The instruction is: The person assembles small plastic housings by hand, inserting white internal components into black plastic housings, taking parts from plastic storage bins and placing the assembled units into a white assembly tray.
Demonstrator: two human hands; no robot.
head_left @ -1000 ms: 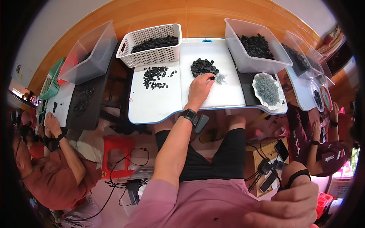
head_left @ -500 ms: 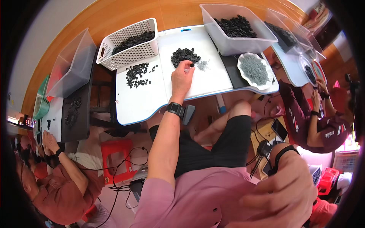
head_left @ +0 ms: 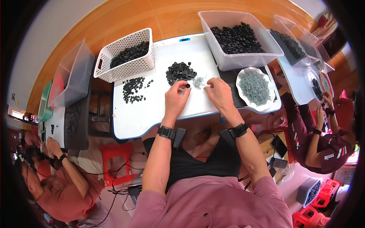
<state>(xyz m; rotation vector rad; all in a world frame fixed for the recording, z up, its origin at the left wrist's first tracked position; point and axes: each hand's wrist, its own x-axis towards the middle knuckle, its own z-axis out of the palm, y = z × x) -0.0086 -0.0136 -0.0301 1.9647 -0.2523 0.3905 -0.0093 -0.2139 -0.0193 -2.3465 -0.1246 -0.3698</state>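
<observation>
We see, beyond and left of the left hand (head_left: 177,99), a basket (head_left: 128,68) and, nearer it, black bits (head_left: 132,89). That hand pinches a cap (head_left: 188,86) just before the pile (head_left: 180,72). Pins (head_left: 198,82) lie between the hands. The right hand (head_left: 220,94) curls its fingers; we cannot tell whether they grip anything. Right of it sits a dish (head_left: 272,95).

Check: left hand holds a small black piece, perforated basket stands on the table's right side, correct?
Wrong side: the head view shows the perforated basket on the left of the table; the left hand does hold a small black piece.
</observation>
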